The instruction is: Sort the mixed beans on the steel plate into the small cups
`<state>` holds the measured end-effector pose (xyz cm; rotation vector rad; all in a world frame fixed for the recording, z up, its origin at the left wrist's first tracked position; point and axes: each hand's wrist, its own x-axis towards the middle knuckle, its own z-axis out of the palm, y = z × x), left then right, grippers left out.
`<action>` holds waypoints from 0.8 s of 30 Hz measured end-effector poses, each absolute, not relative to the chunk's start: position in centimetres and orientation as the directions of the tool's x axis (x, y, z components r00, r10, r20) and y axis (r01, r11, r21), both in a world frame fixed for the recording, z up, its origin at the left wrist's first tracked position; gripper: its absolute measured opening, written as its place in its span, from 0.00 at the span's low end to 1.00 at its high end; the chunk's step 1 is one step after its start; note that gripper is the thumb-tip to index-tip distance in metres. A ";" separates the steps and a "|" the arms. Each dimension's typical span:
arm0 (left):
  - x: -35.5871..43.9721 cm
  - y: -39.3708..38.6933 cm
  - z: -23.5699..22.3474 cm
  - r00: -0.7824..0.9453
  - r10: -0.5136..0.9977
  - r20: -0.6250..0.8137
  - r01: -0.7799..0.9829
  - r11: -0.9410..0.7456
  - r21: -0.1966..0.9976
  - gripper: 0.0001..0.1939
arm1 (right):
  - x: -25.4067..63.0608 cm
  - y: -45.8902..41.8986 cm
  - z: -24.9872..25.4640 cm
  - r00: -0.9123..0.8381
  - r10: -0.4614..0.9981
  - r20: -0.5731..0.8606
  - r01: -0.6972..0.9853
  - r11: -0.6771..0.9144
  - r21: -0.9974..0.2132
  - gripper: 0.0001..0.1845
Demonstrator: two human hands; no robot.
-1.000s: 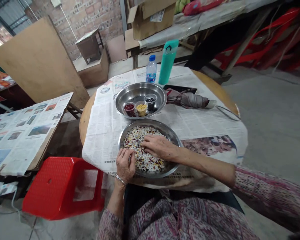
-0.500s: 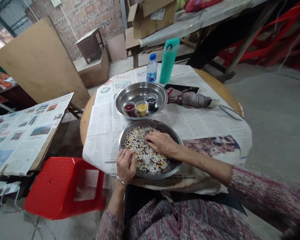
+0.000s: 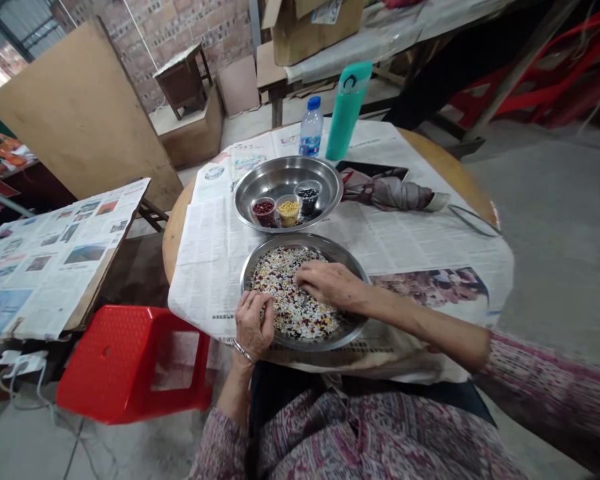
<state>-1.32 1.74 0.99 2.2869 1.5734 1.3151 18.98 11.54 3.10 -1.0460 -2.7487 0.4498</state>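
A steel basin point(image 3: 353, 257) close to me holds a loose mix of white grains and red, yellow and black beans point(image 3: 285, 283). My right hand point(image 3: 333, 285) reaches in over the mix, fingers bent together with their tips down at the grains. Whatever they pinch is hidden. At the basin's left rim, my left hand point(image 3: 254, 325) is closed with thumb and fingers curled inward; its contents cannot be made out. Behind stands a second steel basin point(image 3: 260, 175) with clear cups of red beans point(image 3: 264, 212), yellow beans point(image 3: 288, 212) and black beans point(image 3: 308, 197).
Newspaper point(image 3: 205, 253) covers the round table. A water bottle point(image 3: 311, 128), a teal flask point(image 3: 349, 112), a dark flat object point(image 3: 373, 170) and a folded umbrella point(image 3: 393, 192) lie or stand beyond the basins. A red stool point(image 3: 115, 363) is at my left.
The whole view has shifted slightly. My right hand stays at the mix with its fingers a little more drawn together; my left hand keeps its place at the rim.
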 end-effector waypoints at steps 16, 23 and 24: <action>-1.3 1.6 0.6 -0.041 0.784 0.620 0.660 -0.444 0.605 0.09 | 12.3 12.4 2.2 -0.809 0.541 0.230 0.445 0.819 -0.363 0.20; -1.3 1.5 0.7 -0.044 0.795 0.606 0.661 -0.431 0.614 0.08 | 15.7 10.4 2.0 -0.907 0.315 0.279 0.211 0.915 -0.344 0.14; -1.3 1.5 0.7 -0.038 0.795 0.605 0.663 -0.433 0.611 0.08 | 16.4 10.4 1.9 -0.908 0.316 0.275 0.219 0.917 -0.333 0.10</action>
